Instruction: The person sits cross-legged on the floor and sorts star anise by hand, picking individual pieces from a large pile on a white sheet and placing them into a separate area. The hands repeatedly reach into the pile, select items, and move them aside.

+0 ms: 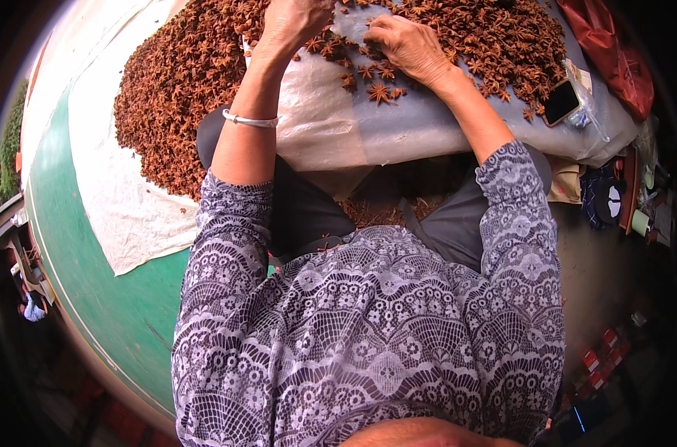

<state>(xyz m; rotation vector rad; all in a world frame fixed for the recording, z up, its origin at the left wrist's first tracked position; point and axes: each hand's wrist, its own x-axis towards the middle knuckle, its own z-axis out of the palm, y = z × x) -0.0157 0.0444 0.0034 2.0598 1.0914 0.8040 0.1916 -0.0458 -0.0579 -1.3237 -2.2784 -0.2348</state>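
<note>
My left hand (298, 22) is at the top edge of the view, beside loose star anise. Its fingertips are out of sight, and a pale bangle (250, 121) circles that forearm. To its right, my right hand (411, 49) bends its fingers down over some dried star anise; what lies under the fingertips is hidden. Both hands are above a surface covered with a plastic sheet (322, 117). Several single star anise pods (379, 94) lie near me on the sheet. A heap of star anise (500, 42) spreads beyond my right hand.
On the left, a large star anise pile (171, 106) rests on a white cloth (120, 223) over green flooring (126, 313). A smartphone (562, 103) lies at the sheet's right side, near a red bag (623, 67). A brown paper bag (565, 184) stands below. Far left, a person (34, 308) is visible.
</note>
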